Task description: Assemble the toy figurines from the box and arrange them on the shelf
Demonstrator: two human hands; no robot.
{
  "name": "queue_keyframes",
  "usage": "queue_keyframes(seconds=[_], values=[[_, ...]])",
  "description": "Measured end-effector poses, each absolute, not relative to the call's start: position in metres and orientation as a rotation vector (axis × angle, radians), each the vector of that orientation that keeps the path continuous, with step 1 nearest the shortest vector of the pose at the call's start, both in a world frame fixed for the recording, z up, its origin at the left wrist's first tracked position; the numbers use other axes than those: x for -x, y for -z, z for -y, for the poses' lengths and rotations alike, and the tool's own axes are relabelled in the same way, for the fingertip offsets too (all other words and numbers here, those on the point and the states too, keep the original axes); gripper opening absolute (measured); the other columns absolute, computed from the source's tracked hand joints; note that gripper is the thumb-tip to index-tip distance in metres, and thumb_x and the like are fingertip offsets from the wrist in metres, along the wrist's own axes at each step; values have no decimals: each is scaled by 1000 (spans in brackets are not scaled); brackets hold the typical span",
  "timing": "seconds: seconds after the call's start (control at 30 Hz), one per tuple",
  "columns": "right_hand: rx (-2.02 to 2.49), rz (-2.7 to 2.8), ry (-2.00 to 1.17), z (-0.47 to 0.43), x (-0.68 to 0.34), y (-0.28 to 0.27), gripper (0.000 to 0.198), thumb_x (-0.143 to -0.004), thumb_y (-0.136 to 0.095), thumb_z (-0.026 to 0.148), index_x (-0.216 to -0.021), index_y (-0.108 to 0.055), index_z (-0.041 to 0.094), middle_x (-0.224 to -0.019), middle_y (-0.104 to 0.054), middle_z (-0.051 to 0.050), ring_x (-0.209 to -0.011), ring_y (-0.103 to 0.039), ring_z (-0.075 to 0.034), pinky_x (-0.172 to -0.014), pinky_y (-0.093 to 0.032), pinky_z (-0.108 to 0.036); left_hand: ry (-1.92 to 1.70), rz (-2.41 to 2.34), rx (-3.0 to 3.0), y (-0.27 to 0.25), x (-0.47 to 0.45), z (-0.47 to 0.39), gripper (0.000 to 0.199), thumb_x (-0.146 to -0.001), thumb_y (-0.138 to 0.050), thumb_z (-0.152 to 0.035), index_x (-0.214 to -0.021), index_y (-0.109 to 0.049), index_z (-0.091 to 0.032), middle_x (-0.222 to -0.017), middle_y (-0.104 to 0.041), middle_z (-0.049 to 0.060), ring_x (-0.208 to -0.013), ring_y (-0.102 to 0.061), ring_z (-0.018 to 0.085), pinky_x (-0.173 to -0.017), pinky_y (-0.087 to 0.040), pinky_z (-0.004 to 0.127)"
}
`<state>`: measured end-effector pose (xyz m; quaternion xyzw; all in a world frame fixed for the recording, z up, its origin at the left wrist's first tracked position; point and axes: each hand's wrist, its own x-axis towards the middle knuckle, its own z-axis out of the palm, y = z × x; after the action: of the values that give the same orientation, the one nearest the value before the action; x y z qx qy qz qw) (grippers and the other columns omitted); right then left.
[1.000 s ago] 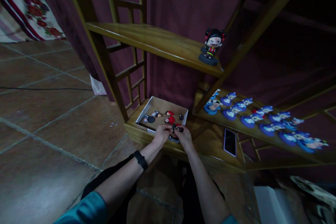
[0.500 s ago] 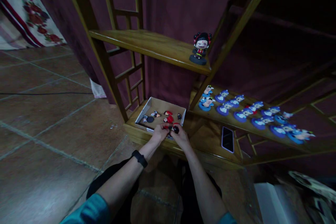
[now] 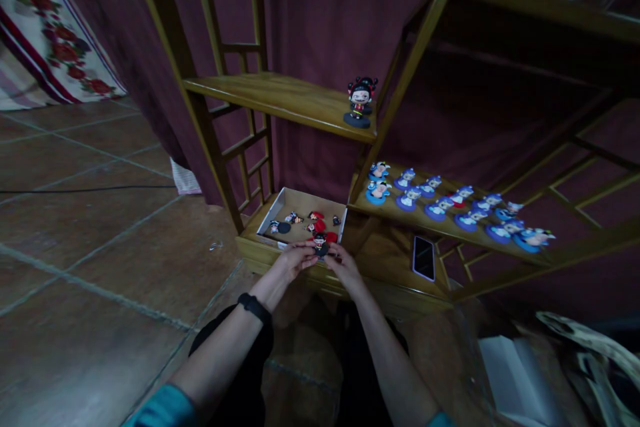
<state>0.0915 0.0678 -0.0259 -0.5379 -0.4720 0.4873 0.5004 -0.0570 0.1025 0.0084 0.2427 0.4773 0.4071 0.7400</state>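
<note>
A small black-haired figurine (image 3: 320,242) on a dark round base is pinched upright between my two hands, over the near right edge of a shallow cardboard box (image 3: 277,209). My left hand (image 3: 296,259) grips its base from the left, and the fingers of my right hand (image 3: 342,263) hold the base from the right. Inside the box lie several loose figurine pieces, among them red ones (image 3: 315,216) and a black-and-white one with a dark disc (image 3: 283,227). A similar black-haired figurine (image 3: 360,101) stands on the wooden shelf above.
Blue and purple figurines (image 3: 440,207) stand in two rows on the shelf (image 3: 395,208) at right. A phone (image 3: 424,258) lies on the lower board beside the box. Wooden posts (image 3: 400,87) frame the shelves. A white box (image 3: 515,373) sits on the floor at lower right.
The figurine between my hands has turned from lying tilted to upright, its face towards me. My head view has shifted, so the shelves appear farther left.
</note>
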Motion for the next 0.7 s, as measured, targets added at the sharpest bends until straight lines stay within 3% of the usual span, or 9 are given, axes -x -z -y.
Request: queue_keyframes(seconds=[0.2,0.4,0.57,0.7], values=[[1119,983,-1290,-36,-89,11,48,-62,-68,33,-108,-59,21,-109,-60,-6,-89,-59,-19,-73,-51,-31,-860,-974,-535,-17,61,-74,18,-65,-61,2,-78,-62,-10,-71,-68,7,-58,-64,12,-60,-53,22],[1106,1012,-1286,-14,-93,8,41,-61,-69,32,-100,-63,19,-95,-66,-5,-79,-61,-18,-74,-50,-34,-846,-904,-611,-15,59,-47,20,-64,-65,-2,-82,-63,-12,-76,-68,7,-63,-65,14,-63,-53,23],[1094,1106,-1297,0,-96,3,38,-62,-68,31,-98,-64,20,-94,-67,-4,-84,-61,-19,-80,-46,-34,-855,-830,-644,-7,57,-25,25,-64,-68,-4,-87,-64,-13,-80,-68,7,-67,-65,13,-68,-53,23],[1039,1095,-1346,6,-97,2,33,-63,-67,29,-94,-65,19,-89,-68,-3,-79,-60,-17,-74,-45,-30,-874,-827,-699,-5,51,-17,27,-63,-70,-7,-89,-64,-13,-77,-68,7,-65,-65,12,-66,-52,23]])
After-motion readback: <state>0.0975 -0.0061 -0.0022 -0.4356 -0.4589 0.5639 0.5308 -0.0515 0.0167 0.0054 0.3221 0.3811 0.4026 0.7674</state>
